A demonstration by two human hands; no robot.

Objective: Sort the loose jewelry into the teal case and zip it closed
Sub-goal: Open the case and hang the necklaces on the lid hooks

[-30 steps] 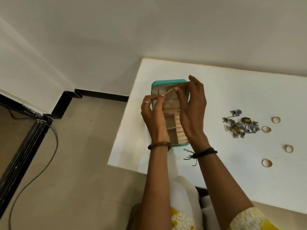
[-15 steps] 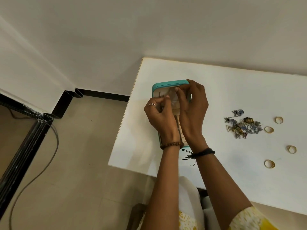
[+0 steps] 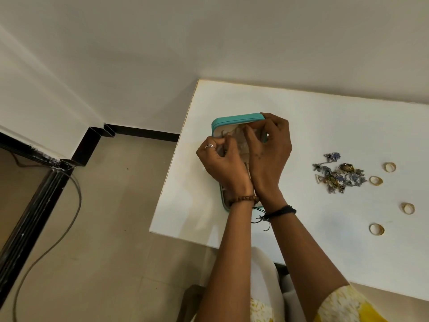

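Head view: white table [image 3: 325,126], beige floor [image 3: 104,228]; both hands' fingers [image 3: 249,135] curled in teal case [image 3: 234,118], grip unclear.

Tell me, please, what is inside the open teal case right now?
The teal case shows a beige lining, with both hands' fingertips working in its upper part. The left hand and right hand cover most of the inside, so any jewelry there is hidden.

Four gold rings [image 3: 376,180] and one jewelry pile [image 3: 337,173] lie right of the right hand [image 3: 269,156]; one teal case [image 3: 236,118].
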